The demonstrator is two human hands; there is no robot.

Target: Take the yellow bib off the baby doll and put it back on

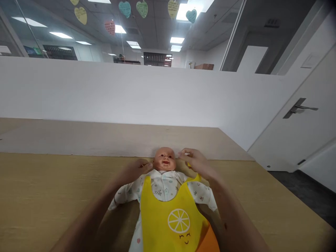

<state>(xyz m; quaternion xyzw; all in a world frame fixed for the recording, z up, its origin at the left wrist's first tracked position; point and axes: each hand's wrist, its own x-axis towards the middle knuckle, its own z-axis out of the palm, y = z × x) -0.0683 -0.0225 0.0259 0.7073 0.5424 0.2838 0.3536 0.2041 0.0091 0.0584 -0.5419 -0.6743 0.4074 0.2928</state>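
A baby doll (pixel 165 159) in a white patterned outfit (pixel 204 190) lies face up on the wooden table. Across its chest is a yellow bib (pixel 160 220) with a white citrus slice and a smiling face printed on it; an orange part shows at its lower right. My right hand (pixel 195 162), beside the doll's head, is closed on the bib's strap, with a bit of yellow showing under the fingers. On the other side, my left hand (pixel 138 171) is at the doll's neck and shoulder, fingers pressed together. What those fingers hold, if anything, is hidden.
The wooden table (pixel 52 196) extends to both sides, with a paler raised strip (pixel 105 138) along its back. Beyond stands a white wall (pixel 118 94) with glass above, bearing heart-shaped notes (pixel 142 8). A white door (pixel 296 140) is at the right.
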